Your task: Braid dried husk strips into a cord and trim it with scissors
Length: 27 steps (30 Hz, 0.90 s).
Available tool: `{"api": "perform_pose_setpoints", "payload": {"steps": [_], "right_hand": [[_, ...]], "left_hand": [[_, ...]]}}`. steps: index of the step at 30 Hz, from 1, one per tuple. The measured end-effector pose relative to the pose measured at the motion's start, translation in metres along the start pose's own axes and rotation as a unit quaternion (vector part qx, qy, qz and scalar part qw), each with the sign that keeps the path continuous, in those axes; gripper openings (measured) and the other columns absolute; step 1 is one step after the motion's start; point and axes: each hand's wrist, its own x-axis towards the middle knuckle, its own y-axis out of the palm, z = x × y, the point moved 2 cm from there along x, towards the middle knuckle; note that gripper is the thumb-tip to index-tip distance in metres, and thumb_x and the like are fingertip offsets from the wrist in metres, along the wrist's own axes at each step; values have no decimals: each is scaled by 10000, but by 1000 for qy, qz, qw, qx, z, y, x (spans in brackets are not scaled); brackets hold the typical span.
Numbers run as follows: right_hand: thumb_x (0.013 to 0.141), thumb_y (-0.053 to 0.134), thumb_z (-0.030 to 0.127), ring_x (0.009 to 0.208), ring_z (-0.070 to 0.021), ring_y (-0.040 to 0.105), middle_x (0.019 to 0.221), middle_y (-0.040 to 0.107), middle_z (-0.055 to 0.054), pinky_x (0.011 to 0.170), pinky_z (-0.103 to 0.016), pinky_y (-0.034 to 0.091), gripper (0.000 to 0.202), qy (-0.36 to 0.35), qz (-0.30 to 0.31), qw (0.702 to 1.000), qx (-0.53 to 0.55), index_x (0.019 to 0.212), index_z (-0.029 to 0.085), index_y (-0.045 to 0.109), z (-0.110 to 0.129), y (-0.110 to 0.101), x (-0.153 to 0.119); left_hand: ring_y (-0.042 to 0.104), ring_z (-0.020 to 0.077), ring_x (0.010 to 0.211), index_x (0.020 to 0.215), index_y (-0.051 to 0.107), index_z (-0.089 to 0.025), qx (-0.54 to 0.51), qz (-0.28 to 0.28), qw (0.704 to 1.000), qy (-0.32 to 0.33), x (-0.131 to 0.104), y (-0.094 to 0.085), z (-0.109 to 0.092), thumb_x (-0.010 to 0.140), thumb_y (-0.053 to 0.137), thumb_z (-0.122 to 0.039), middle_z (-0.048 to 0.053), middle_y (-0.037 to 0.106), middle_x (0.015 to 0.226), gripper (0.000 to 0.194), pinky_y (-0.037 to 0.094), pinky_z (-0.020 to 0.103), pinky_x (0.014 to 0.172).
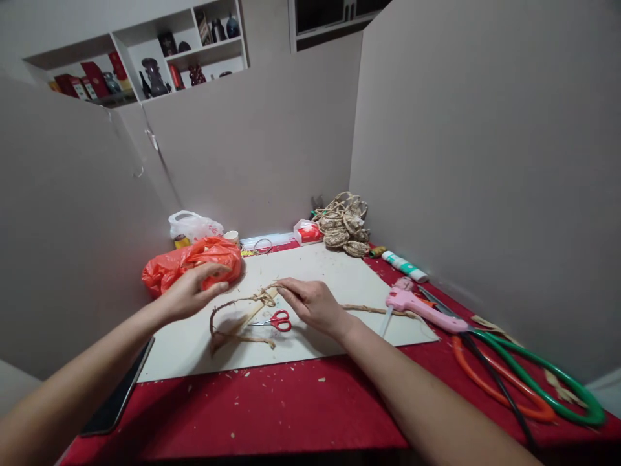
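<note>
My right hand (313, 305) pinches a brown twisted straw cord (257, 298) above the white board (179, 353). The cord has a loose knot near my fingers and loops round to the left, with its end lying lower down. My left hand (198, 290) hovers beside the loop, thumb and fingers apart with nothing seen between them. Behind that hand is an orange-red plastic bag (167, 265). Small red-handled scissors (280, 321) lie on the board under the cord. A further length of cord (369, 309) runs right from behind my right wrist.
A pink glue gun (427, 307) and large shears with green and orange handles (548, 369) lie right. Woven straw pieces (344, 223) are heaped at the back. A phone-like dark slab (119, 395) rests front left. Straw scraps dot the red cloth (272, 414).
</note>
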Motion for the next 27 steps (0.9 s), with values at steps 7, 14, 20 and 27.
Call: {"api": "perform_pose_setpoints", "payload": {"steps": [7, 14, 20, 27], "right_hand": [[923, 439, 257, 856, -155, 654, 990, 702, -42, 753, -267, 489, 238, -19, 7, 1000, 5, 1055, 240, 636, -5, 4, 0], [820, 548, 207, 931, -220, 574, 975, 639, -106, 835, -371, 458, 260, 7, -170, 985, -39, 1073, 175, 602, 8, -8, 2], [843, 531, 272, 590, -128, 567, 648, 637, -9, 599, -250, 441, 170, 134, -76, 982, 109, 724, 190, 620, 13, 14, -4], [695, 644, 338, 581, -146, 593, 608, 583, 7, 552, -266, 480, 192, 331, -115, 868, 353, 710, 179, 537, 1, 19, 1]], "left_hand": [[617, 147, 753, 922, 675, -154, -295, 182, 937, -51, 12, 63, -13, 816, 569, -409, 55, 682, 843, 295, 493, 286, 738], [578, 126, 677, 837, 648, -140, -255, -37, 963, -74, 16, 81, 1, 751, 656, -358, 42, 656, 775, 235, 463, 239, 630], [582, 121, 640, 781, 634, -152, -146, -154, 977, 17, 16, 98, -14, 804, 598, -271, 27, 657, 717, 126, 452, 230, 619], [598, 132, 677, 842, 620, -180, -121, -168, 976, 74, 21, 117, -22, 860, 527, -269, 36, 664, 768, 130, 466, 249, 656]]}}
